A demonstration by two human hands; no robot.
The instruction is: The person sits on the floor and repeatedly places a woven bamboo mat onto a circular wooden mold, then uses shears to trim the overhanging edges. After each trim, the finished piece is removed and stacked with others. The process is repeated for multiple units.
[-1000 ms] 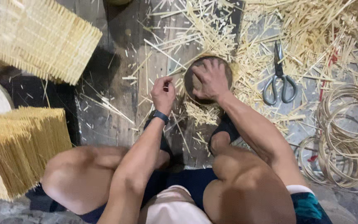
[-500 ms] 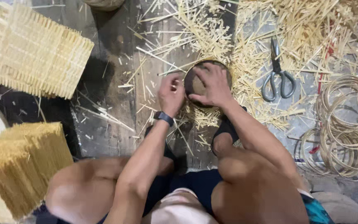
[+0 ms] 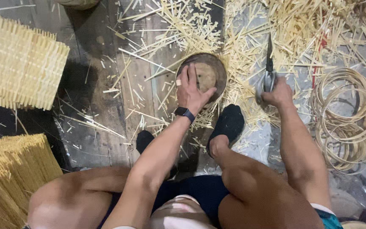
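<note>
Head view, left hand (image 3: 191,91): we press it flat on the round dark mould (image 3: 206,74), fingers spread, nothing gripped.
Head view, right hand (image 3: 278,94): fingers closed on the scissors (image 3: 269,72), blades pointing away from us.
Mould: on the plank floor (image 3: 106,110) between the cut bamboo slivers (image 3: 250,46).
Right side: coiled cane rings (image 3: 346,114).
Left side: woven bamboo panel (image 3: 18,63).

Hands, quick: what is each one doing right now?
Left hand: open, spread flat on the round woven disc.
Right hand: closed around the scissors.
</note>
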